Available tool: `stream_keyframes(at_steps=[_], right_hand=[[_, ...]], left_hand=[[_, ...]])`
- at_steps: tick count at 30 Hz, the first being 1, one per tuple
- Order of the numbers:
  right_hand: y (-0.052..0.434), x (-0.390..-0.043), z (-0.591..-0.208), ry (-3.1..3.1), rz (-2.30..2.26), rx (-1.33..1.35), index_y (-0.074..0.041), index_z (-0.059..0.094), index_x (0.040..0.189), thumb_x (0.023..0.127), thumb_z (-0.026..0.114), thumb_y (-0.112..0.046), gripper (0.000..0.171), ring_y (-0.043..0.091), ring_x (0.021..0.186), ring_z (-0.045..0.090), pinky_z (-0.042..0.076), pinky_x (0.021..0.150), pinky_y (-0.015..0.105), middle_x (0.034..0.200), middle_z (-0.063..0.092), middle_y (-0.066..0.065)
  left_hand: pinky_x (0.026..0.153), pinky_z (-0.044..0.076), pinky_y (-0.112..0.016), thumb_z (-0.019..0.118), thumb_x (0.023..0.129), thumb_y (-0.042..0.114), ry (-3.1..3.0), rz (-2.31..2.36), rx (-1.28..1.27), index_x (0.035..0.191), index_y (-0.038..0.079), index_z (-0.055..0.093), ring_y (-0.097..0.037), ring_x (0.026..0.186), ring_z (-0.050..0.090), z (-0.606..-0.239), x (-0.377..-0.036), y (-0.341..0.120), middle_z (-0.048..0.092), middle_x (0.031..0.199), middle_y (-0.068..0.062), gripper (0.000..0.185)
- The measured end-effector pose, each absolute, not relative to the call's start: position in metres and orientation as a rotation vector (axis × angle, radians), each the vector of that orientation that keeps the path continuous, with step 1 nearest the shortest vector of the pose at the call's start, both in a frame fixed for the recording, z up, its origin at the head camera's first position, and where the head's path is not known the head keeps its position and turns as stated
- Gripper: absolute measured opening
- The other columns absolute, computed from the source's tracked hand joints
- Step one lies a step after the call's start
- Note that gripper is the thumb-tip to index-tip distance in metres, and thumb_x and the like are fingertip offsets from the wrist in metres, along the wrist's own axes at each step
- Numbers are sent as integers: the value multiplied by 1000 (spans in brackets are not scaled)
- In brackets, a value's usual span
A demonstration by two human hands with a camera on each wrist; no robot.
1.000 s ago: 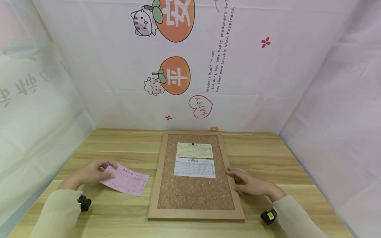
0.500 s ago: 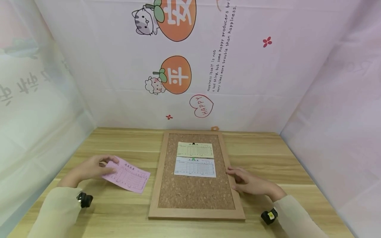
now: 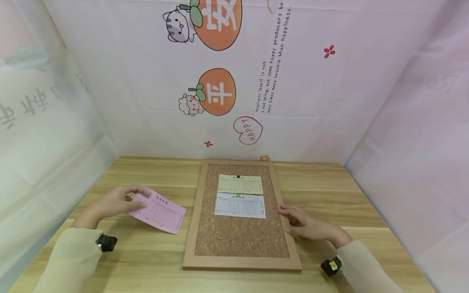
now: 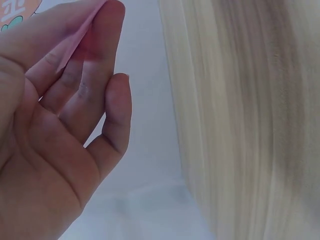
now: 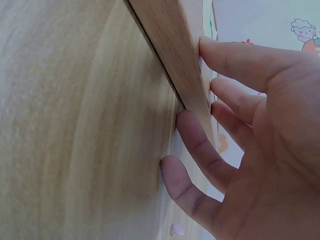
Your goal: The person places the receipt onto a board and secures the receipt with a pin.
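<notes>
**Pink slip lifted, board steadied**

Holding a pink printed paper slip (image 3: 158, 210) pinched in my left hand (image 3: 110, 204), just left of the wood-framed cork board (image 3: 239, 236). My right hand (image 3: 307, 225) rests straight-fingered against the frame's right edge. Next, probably: carry it under the white slip (image 3: 239, 206). No spare pin visible; print unreadable.

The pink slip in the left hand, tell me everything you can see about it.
The pink slip is a thin rectangular sheet of paper printed with a ruled table and a short heading, too small to read. The left hand pinches its left end between thumb and fingers, holding it tilted and flat-faced just above the wooden table. Whether its far corner touches the table cannot be told. It lies left of the cork board, apart from its frame.
</notes>
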State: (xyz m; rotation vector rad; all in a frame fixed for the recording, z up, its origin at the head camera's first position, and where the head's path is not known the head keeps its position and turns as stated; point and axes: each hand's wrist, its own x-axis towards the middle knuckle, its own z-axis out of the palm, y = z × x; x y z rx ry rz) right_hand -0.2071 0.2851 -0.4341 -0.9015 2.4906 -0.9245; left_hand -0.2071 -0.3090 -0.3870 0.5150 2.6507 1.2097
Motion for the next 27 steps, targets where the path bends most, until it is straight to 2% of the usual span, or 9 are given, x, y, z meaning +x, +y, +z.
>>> stream_keyframes(at_steps=[10, 18, 27], right_hand=[[285, -207, -434, 2490, -925, -898, 4, 38, 150, 102, 61, -23, 60, 47, 131, 42, 38, 103, 62, 157, 24, 28], [286, -208, -436, 2502, -909, -899, 3, 38, 150, 101, 61, -23, 60, 46, 130, 44, 39, 103, 61, 157, 24, 28], [285, -208, -435, 2496, -922, -907, 3, 38, 150, 101, 62, -23, 60, 46, 127, 47, 41, 101, 61, 157, 24, 28]], left_hand=[[66, 57, -31, 72, 93, 15, 2669, 1191, 488, 128, 4, 63, -20, 85, 70, -374, -203, -301, 63, 119, -21, 38], [67, 57, -31, 72, 94, 14, 2679, 1206, 565, 128, 4, 64, -19, 87, 71, -363, -202, -295, 64, 118, -20, 36], [68, 58, -32, 71, 94, 15, 2657, 1271, 564, 128, 4, 63, -25, 95, 70, -355, -200, -291, 56, 131, -27, 37]])
